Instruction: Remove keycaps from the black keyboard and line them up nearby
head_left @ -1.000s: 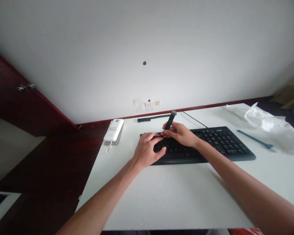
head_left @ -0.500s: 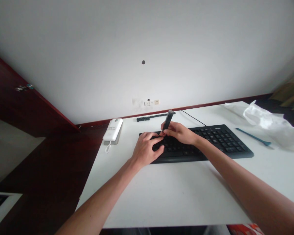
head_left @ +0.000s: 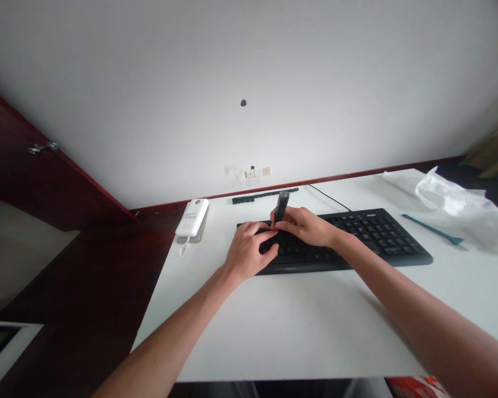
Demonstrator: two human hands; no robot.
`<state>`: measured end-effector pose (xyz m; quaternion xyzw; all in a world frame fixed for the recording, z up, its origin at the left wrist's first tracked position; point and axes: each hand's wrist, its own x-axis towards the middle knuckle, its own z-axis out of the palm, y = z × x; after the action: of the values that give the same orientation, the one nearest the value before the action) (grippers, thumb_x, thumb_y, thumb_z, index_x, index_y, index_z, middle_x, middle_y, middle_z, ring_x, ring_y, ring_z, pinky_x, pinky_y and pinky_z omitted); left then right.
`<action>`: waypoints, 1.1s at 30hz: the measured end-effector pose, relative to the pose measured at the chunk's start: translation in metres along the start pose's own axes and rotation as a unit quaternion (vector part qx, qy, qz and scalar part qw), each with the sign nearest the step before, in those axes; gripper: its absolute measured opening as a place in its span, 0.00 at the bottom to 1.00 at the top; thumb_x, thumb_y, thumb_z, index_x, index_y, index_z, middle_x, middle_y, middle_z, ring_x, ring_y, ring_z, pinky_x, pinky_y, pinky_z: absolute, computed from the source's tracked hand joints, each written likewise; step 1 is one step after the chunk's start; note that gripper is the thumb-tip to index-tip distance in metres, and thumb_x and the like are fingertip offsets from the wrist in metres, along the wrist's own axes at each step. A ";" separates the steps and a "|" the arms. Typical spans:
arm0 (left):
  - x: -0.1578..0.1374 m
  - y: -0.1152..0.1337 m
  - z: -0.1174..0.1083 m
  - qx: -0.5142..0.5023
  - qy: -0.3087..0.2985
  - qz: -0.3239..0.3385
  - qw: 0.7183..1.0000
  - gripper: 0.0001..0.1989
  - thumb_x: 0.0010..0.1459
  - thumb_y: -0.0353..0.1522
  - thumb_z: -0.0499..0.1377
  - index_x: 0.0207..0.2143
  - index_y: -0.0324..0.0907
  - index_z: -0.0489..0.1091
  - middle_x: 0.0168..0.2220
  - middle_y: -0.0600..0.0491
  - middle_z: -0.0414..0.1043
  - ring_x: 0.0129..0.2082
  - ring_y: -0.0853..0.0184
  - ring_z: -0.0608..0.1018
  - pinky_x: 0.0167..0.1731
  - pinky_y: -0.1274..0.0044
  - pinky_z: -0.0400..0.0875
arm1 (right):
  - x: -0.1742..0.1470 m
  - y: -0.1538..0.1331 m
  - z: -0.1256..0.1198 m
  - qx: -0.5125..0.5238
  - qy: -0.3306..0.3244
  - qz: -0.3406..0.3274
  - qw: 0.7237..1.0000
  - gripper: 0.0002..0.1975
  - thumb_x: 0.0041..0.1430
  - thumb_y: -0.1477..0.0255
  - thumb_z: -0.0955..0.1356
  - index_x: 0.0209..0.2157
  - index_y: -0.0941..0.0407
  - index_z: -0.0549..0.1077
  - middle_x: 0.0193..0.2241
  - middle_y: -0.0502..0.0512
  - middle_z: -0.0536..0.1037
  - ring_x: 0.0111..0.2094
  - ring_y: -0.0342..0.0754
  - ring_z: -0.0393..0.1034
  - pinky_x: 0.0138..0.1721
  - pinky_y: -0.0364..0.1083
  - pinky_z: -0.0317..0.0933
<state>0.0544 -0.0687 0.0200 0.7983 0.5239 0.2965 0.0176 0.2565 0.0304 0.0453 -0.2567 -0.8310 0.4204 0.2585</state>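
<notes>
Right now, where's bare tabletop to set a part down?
Free: white table between keyboard and near edge; also between white device and left hand. Crowded: keyboard's left half, with left hand, right hand and black tool; right of keyboard, with blue tool and white bag.

The black keyboard (head_left: 392, 235) in front of you lies flat on the pale surface (head_left: 294, 326), keys up, its long side running across your view. Your left hand (head_left: 246, 249) rests over its left end and hides some keys; the number block at the right end is in plain sight. Small pale lettering marks its far right edge, and a thin dark cable (head_left: 329, 197) leaves its far side. Your right hand (head_left: 302, 226) pinches a slim dark tool (head_left: 282, 205), nearly upright, greyer at the top, its lower end hidden by your fingers
</notes>
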 end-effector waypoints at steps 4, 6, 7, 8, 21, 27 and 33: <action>0.000 -0.001 0.000 0.003 0.000 0.001 1.000 0.15 0.63 0.36 0.61 0.52 0.48 0.78 0.50 0.51 0.77 0.51 0.59 0.74 0.56 0.63 0.70 | 0.000 -0.002 0.000 -0.001 -0.008 -0.004 1.000 0.12 0.67 0.62 0.67 0.45 0.54 0.74 0.36 0.53 0.82 0.36 0.52 0.76 0.40 0.49 0.67; 0.000 -0.001 0.000 0.005 -0.001 0.000 1.000 0.16 0.64 0.36 0.61 0.52 0.48 0.78 0.50 0.51 0.77 0.51 0.59 0.74 0.56 0.63 0.70 | 0.001 0.002 -0.001 0.063 -0.016 -0.004 0.998 0.12 0.66 0.61 0.68 0.44 0.55 0.73 0.37 0.54 0.82 0.40 0.53 0.76 0.42 0.50 0.68; 0.000 -0.001 0.000 0.005 -0.002 0.000 1.000 0.16 0.64 0.36 0.61 0.52 0.48 0.78 0.50 0.51 0.77 0.51 0.59 0.74 0.56 0.63 0.70 | 0.002 0.005 -0.002 0.089 -0.021 -0.004 0.996 0.12 0.65 0.61 0.68 0.43 0.55 0.72 0.37 0.55 0.82 0.41 0.53 0.77 0.43 0.50 0.68; -0.001 -0.001 0.000 0.005 -0.003 0.000 1.000 0.16 0.64 0.36 0.61 0.52 0.48 0.78 0.50 0.51 0.77 0.51 0.59 0.74 0.56 0.63 0.70 | 0.002 0.007 -0.002 0.108 -0.023 -0.004 0.994 0.13 0.65 0.61 0.69 0.43 0.56 0.72 0.37 0.56 0.82 0.41 0.53 0.77 0.44 0.51 0.69; 0.000 0.000 -0.001 -0.004 -0.004 -0.003 1.000 0.16 0.63 0.35 0.61 0.53 0.48 0.77 0.50 0.51 0.76 0.51 0.59 0.75 0.57 0.63 0.69 | 0.002 0.019 -0.007 0.163 -0.016 0.005 0.987 0.17 0.63 0.57 0.71 0.44 0.56 0.72 0.38 0.59 0.83 0.40 0.53 0.77 0.39 0.50 0.70; 0.000 -0.002 -0.001 -0.023 0.004 -0.015 1.000 0.18 0.64 0.33 0.61 0.55 0.49 0.75 0.49 0.51 0.77 0.51 0.60 0.76 0.57 0.65 0.70 | 0.008 0.035 -0.001 0.156 0.174 0.035 0.972 0.19 0.63 0.55 0.70 0.46 0.55 0.68 0.38 0.60 0.82 0.37 0.52 0.78 0.32 0.47 0.67; 0.006 -0.005 -0.004 -0.070 0.018 -0.037 0.997 0.13 0.65 0.32 0.61 0.51 0.49 0.76 0.47 0.53 0.79 0.48 0.62 0.79 0.53 0.68 0.73 | 0.010 0.042 -0.003 0.160 0.245 0.046 0.955 0.21 0.62 0.54 0.69 0.48 0.54 0.67 0.36 0.58 0.82 0.35 0.51 0.77 0.32 0.48 0.67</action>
<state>0.0504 -0.0622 0.0245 0.7697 0.5313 0.3459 0.0745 0.2598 0.0599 0.0136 -0.3446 -0.6515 0.4838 0.4720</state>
